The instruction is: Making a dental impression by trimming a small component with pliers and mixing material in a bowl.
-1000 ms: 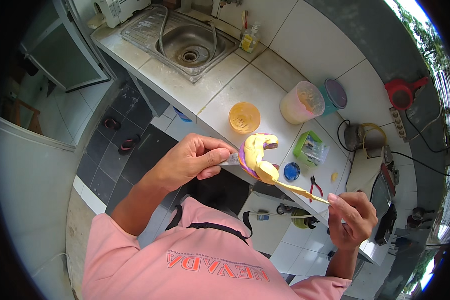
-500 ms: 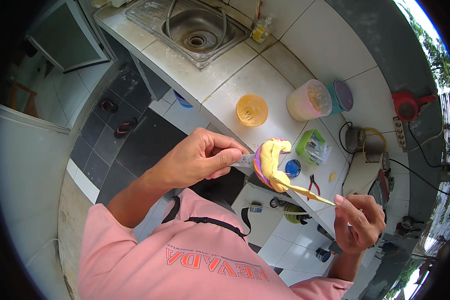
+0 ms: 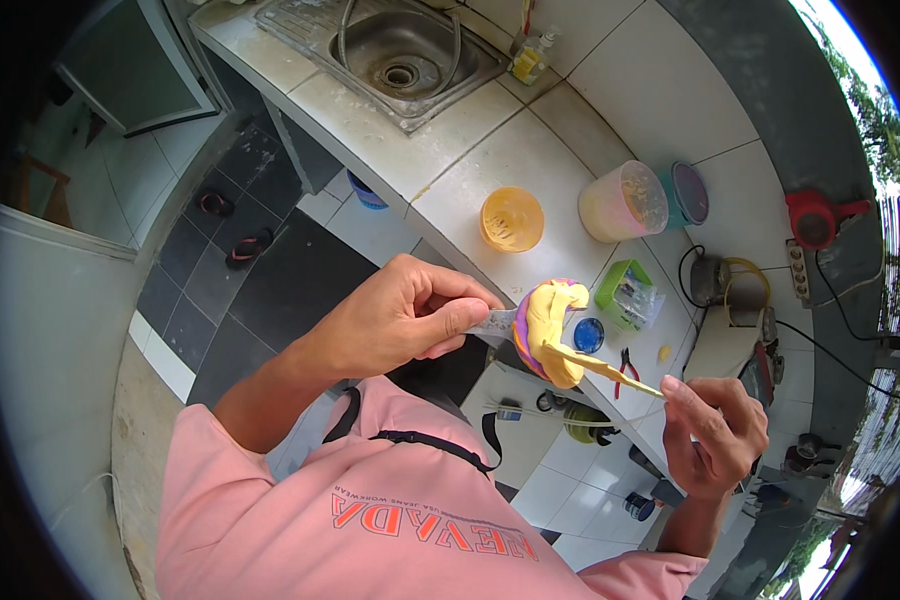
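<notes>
My left hand [image 3: 410, 320] is closed on the metal handle [image 3: 490, 321] of a curved tray lined with purple and orange material and heaped with yellow paste [image 3: 552, 325]. My right hand [image 3: 712, 435] pinches the end of a thin spatula [image 3: 625, 376] coated in yellow paste, whose far end lies on the heap in the tray. Behind these on the tiled counter [image 3: 450, 185] are an orange bowl [image 3: 512, 219] with paste residue, a round blue lid [image 3: 589, 335] and red-handled pliers [image 3: 625, 372].
A translucent tub [image 3: 622, 205], a teal container [image 3: 685, 195], a green box [image 3: 625, 295] and a metal pot [image 3: 708, 280] stand toward the wall. A steel sink [image 3: 400, 55] and soap bottle [image 3: 533, 58] are at the back. Sandals [image 3: 247, 248] lie on the left floor.
The tray and my left hand have shifted right. The spatula's far end has moved from the lower edge of the yellow paste up onto its middle.
</notes>
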`<control>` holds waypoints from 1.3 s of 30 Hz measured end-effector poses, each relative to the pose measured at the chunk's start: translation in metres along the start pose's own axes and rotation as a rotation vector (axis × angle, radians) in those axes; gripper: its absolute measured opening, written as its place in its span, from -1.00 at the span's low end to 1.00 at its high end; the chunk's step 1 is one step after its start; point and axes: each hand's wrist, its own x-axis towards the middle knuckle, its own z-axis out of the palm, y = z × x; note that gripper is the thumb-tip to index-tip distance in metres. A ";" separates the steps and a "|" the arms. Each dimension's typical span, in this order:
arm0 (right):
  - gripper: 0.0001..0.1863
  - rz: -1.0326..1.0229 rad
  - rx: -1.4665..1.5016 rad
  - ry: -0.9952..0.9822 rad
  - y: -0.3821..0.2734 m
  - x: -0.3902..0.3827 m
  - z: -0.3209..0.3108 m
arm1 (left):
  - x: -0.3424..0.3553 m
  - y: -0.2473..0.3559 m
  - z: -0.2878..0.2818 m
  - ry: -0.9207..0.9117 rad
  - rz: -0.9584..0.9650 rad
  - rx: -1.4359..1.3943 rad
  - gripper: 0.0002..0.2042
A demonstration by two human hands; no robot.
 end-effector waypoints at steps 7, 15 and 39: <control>-0.44 -0.009 0.015 0.019 -0.003 0.006 0.002 | -0.006 0.000 -0.004 0.014 0.011 -0.002 -0.78; -0.57 0.038 0.077 0.118 0.002 -0.007 0.003 | -0.005 -0.005 -0.005 0.031 -0.029 0.045 -0.78; -0.74 1.467 0.602 0.302 0.030 -0.293 0.144 | 0.159 -0.330 0.058 0.371 -0.180 0.018 -0.78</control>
